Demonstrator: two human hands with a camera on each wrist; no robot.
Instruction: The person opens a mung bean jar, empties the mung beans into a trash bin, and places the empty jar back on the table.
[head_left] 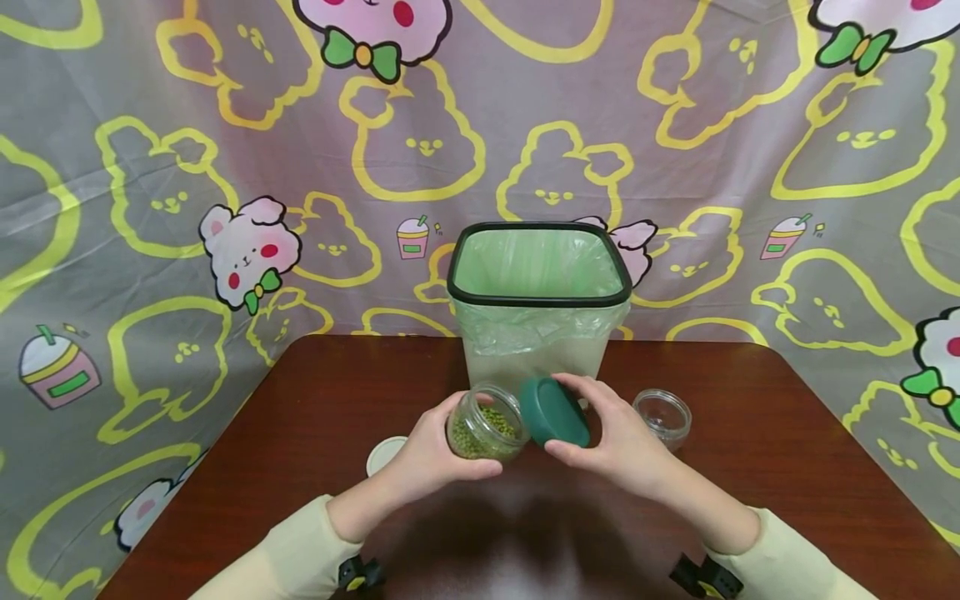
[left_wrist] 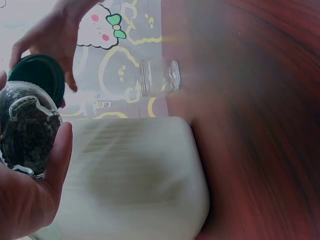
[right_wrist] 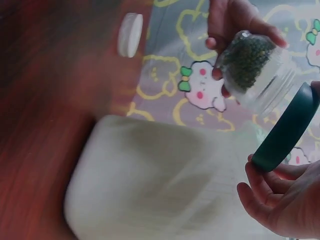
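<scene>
My left hand point(head_left: 429, 457) grips a clear glass jar point(head_left: 486, 423) partly filled with small green beans, its open mouth tilted up and toward the right. In my right hand point(head_left: 630, 437), a dark green round lid point(head_left: 553, 412) is pinched at its edge between thumb and fingers. The lid stands on its side right beside the jar's mouth, off the opening. From the right wrist view, the beans point(right_wrist: 250, 60) lie toward the jar's bottom and the lid point(right_wrist: 287, 132) appears edge-on. Both hands are raised above the table in front of the bin.
A bin point(head_left: 536, 333) with a black rim and a pale green liner stands at the back of the brown table point(head_left: 345, 383). To the right is a second clear glass jar point(head_left: 663, 417). A white round lid point(head_left: 382, 455) lies on the left, partly behind my left forearm. Patterned cloth point(head_left: 285, 167) hangs behind.
</scene>
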